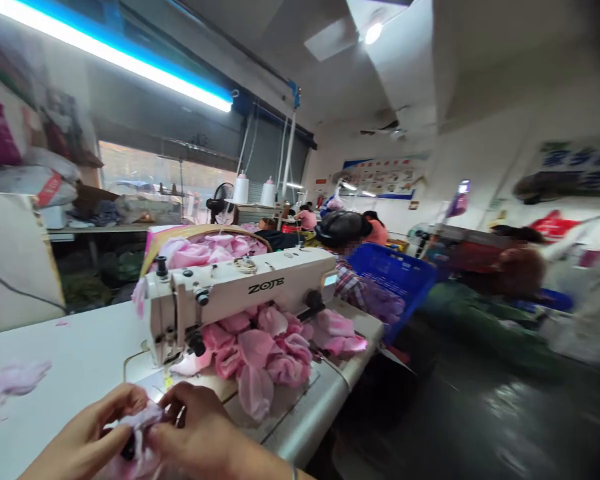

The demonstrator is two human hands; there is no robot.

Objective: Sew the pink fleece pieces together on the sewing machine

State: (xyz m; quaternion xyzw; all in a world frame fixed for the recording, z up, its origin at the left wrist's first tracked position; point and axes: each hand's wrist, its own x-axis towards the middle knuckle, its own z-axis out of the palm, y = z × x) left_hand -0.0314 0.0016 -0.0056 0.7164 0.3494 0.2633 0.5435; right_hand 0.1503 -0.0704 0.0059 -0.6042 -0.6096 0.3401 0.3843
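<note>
In the head view, my left hand (pixel 105 427) and my right hand (pixel 195 427) are close together at the lower left, in front of the sewing machine. Both pinch a piece of pale pink-lilac fabric (pixel 145 423), which hangs gathered between the fingers. Something small and dark shows by my left fingers, too unclear to name. Just beyond my hands is the needle end of a white ZOJE sewing machine (pixel 245 290). A heap of gathered pink fabric pieces (pixel 265 347) lies under its arm.
Lilac fabric scraps (pixel 10 393) lie on the white table (pixel 75 347) at left. Behind the machine stands a box (pixel 195 233) of pink pieces. Thread cones (pixel 241 189) stand further back. To the right is a blue crate (pixel 395 267); several people sit beyond.
</note>
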